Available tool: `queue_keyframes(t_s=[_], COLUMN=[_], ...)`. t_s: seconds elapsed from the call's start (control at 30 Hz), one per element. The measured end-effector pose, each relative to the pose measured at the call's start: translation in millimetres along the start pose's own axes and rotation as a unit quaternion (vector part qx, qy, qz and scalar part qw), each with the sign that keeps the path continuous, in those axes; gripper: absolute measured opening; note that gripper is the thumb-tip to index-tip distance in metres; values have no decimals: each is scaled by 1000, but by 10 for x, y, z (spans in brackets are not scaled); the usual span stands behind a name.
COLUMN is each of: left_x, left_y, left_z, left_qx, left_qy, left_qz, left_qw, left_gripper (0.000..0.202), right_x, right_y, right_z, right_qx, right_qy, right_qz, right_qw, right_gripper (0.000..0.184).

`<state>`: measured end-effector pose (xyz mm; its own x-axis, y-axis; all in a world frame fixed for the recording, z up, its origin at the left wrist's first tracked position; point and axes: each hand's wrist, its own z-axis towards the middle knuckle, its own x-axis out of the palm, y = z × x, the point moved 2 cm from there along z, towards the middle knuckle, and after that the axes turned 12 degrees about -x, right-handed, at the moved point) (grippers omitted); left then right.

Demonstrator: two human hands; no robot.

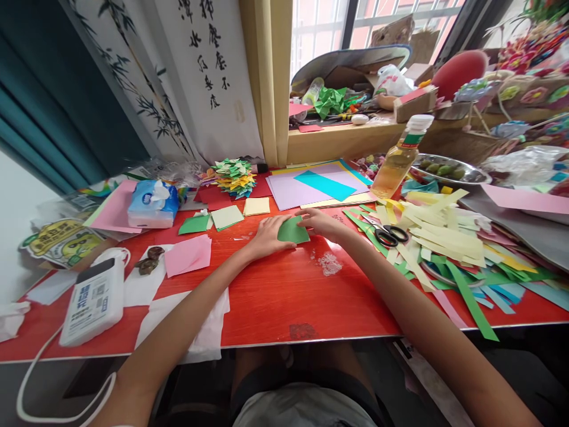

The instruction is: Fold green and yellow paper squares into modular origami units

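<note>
A small green paper square [293, 231] is held low over the red table, between my two hands. My left hand [270, 236] grips its left side, with the thumb along the bottom edge and the fingers behind. From the other side, my right hand [323, 224] has its fingertips on the top right corner. Left of my hands lie a pale green square stack [227, 217], a cream square stack [256, 206] and a darker green piece [194, 224]. Behind them stands a cluster of folded paper in green, yellow and blue [235, 178].
Scissors [386, 232] lie beside a heap of paper strips [453, 231] on the right. A bottle of amber liquid [398, 160] stands behind them, near lilac sheets [284, 193]. On the left are a tissue pack [153, 203], pink paper [189, 256] and a white corded device [94, 302].
</note>
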<state>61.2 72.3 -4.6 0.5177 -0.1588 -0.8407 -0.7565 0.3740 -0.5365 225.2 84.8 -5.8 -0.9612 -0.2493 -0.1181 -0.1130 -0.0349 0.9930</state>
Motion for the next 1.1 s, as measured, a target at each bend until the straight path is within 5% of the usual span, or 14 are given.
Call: queue_keyframes(t_s=[0.3,0.63,1.1], left_x=[82,59,64], left_y=[142,103,106], left_z=[38,22,25], left_qx=[4,-9,-17], left_qy=[12,2,4], left_qz=[-34,-59,-45], left_qw=[999,998,999], left_gripper=[75,68,66], right_x=[-80,-205,-217], right_y=[50,79,27], right_z=[-24,-113,-102], right_qx=[18,83,67], right_qy=[2,155,156], right_qz=[41,146,133], right_qw=[999,974,977], right_gripper=[36,82,88])
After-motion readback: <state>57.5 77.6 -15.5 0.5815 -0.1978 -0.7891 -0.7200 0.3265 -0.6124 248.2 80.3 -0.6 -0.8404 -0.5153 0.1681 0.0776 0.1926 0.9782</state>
